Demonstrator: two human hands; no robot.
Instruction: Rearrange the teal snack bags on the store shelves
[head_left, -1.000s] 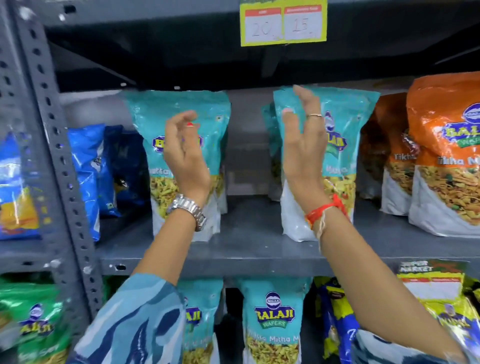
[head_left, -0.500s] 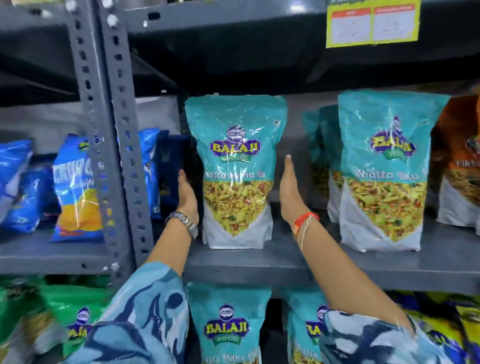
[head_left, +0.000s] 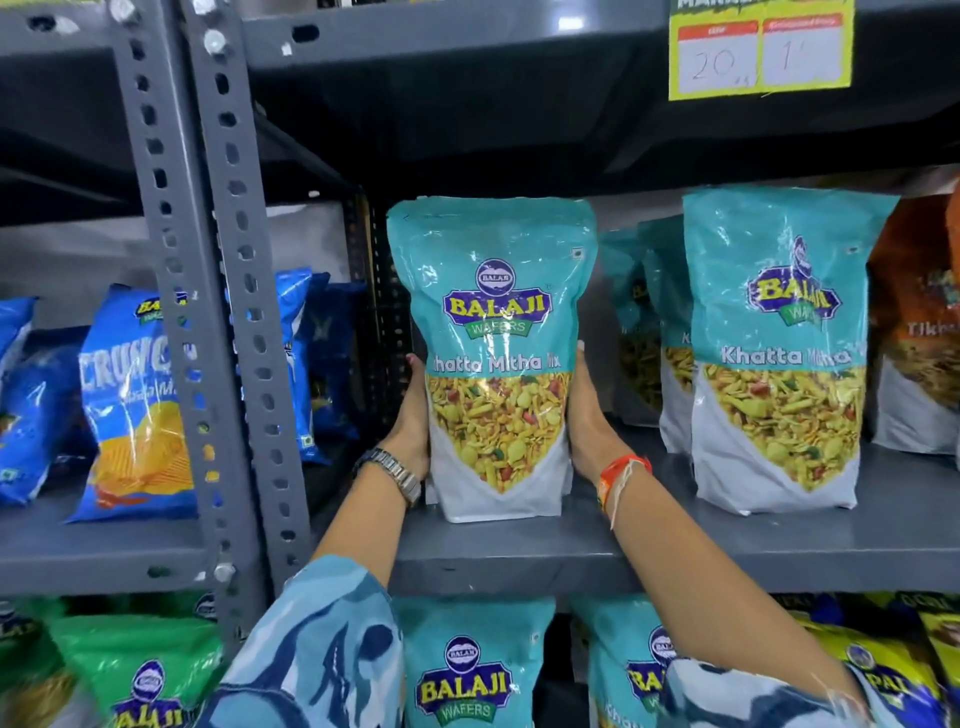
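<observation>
A teal snack bag (head_left: 496, 291) marked Khatta Mitha Mix stands upright on the grey middle shelf (head_left: 519, 556). My left hand (head_left: 413, 421) presses its left side and my right hand (head_left: 587, 415) presses its right side, fingers reaching behind the bag and partly hidden. To the right stands a second teal bag (head_left: 779, 332), with more teal bags (head_left: 644, 322) behind it. On the shelf below, two teal bags (head_left: 467, 670) stand with only their upper parts in view.
Two grey perforated uprights (head_left: 208, 291) rise left of the held bag. Blue chip bags (head_left: 130, 405) fill the left bay, green bags (head_left: 140, 670) below them. Orange bags (head_left: 914, 332) stand far right, yellow bags (head_left: 883, 670) at lower right. A price label (head_left: 761, 49) hangs overhead.
Both hands dropped from the fronts of two separate bags and closed onto the sides of the left teal bag. The view shifted left and closer.
</observation>
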